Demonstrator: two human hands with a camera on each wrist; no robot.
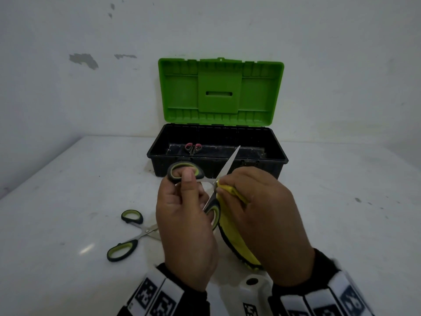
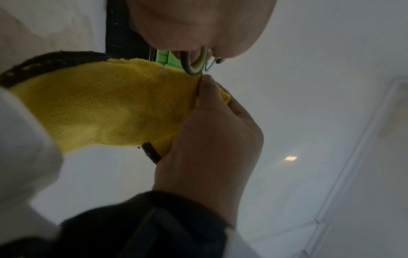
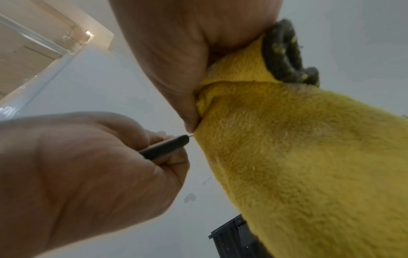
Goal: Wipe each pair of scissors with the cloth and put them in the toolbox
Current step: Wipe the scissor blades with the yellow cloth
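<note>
My left hand (image 1: 184, 215) grips the handles of green-and-black scissors (image 1: 224, 169) held wide open above the table, one blade pointing up toward the toolbox. A finger passes through the upper handle ring (image 1: 185, 171). My right hand (image 1: 257, 208) pinches a yellow cloth (image 1: 232, 233) around the other blade near the pivot; that blade is hidden. The cloth (image 2: 106, 108) hangs down under the right hand (image 2: 212, 136). In the right wrist view the cloth (image 3: 309, 157) fills the right side and the left hand (image 3: 88, 171) holds a dark handle (image 3: 164, 147).
The toolbox (image 1: 159, 156) stands open at the back, green lid (image 1: 219, 90) upright, with small pink-handled scissors (image 1: 193, 148) inside. Another green-and-black pair (image 1: 132, 234) lies open on the white table (image 1: 68, 179) at my left. A wall rises behind.
</note>
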